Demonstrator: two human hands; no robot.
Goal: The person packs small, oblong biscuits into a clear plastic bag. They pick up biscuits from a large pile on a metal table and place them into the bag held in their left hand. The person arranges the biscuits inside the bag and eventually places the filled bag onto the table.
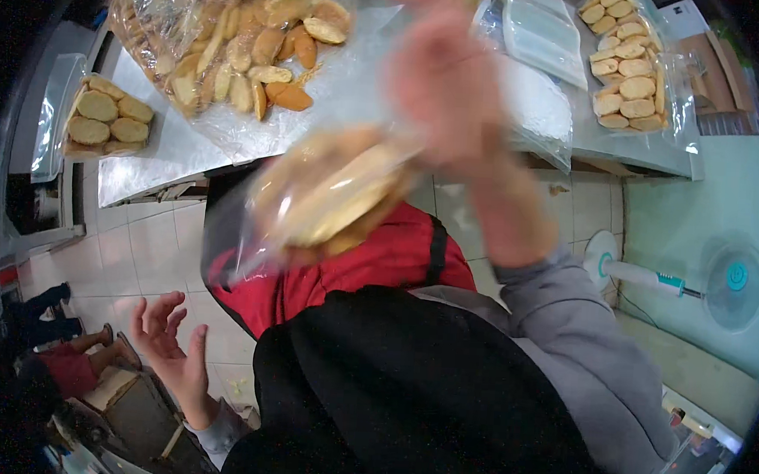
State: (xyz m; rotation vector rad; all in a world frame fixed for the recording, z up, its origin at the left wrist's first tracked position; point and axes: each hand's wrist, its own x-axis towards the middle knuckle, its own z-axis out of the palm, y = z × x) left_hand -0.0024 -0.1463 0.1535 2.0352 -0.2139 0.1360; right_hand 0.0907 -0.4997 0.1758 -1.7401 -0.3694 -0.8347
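Observation:
A clear plastic bag of sliced, toasted bread [334, 196] is in the air over my lap, smeared by motion. Its upper right end meets or passes close to my right hand [447, 86], which is raised over the table. Blur hides the fingers of that hand, so I cannot tell whether they grip the bag. Down at the left, my left hand [176, 355] is held up with its fingers apart and nothing in it. A large clear bag with loose toasted bread slices [243, 50] spreads over the metal table [371, 61].
Packed bread slices [107, 120] stand at the table's left edge, with more bread packs [633, 74] at the far right. Between lie clear plastic packaging [540, 35] and a flat bag [537, 104]. A white fan [652, 275] stands right; another person [77, 363] is low left.

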